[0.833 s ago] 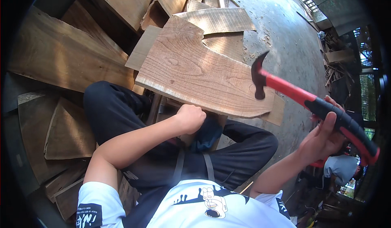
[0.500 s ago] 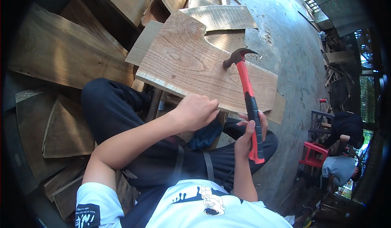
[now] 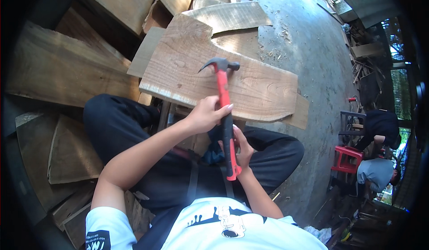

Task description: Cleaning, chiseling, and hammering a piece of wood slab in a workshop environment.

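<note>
A claw hammer [image 3: 224, 89] with a dark metal head and a red and black handle is held over a wooden board [image 3: 187, 58], its head toward the far side and its claw pointing left. My left hand [image 3: 206, 114] is closed on the upper handle, its thumb lying across the red part. Lower down, my right hand [image 3: 242, 149] loosely holds the black grip, its fingers partly hidden behind it. The board lies in front of my bent knees, with a curved cut in its far edge. Whether the hammer head touches the board I cannot tell.
Large wooden slabs [image 3: 67, 67] are piled on the left, with more offcuts [image 3: 73, 147] below them. Another curved wood piece [image 3: 230, 17] lies beyond the board. Wood shavings litter the concrete floor [image 3: 308, 71]. At right, people [image 3: 375, 174] are near a red stool [image 3: 346, 158].
The hammer has moved left and turned, so its claw now points left instead of right. My left hand has closed on its upper handle. My right hand has moved left with it.
</note>
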The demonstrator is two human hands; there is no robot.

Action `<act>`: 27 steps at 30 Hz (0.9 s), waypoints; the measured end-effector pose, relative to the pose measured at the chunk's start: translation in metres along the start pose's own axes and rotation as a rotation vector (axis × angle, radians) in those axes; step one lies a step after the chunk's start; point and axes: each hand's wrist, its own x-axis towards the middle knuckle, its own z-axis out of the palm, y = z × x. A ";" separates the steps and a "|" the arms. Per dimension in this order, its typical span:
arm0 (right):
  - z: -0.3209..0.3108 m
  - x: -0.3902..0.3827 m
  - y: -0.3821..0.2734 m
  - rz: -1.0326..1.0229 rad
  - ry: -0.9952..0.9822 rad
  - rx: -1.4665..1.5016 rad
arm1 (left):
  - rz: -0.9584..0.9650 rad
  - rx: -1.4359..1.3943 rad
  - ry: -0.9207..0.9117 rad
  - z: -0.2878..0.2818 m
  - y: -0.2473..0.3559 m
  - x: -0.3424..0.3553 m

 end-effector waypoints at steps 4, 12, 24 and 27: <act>-0.020 -0.008 0.017 0.246 -0.168 0.026 | 0.080 0.041 0.076 0.010 -0.024 0.001; -0.050 0.038 -0.053 0.984 -0.333 0.649 | 0.168 0.368 0.152 0.023 0.022 -0.016; -0.062 0.016 -0.002 1.073 -0.210 0.359 | 0.348 0.904 0.248 -0.012 0.040 0.026; -0.047 -0.001 0.016 0.883 -0.215 0.126 | 0.402 1.131 0.348 -0.030 0.043 0.055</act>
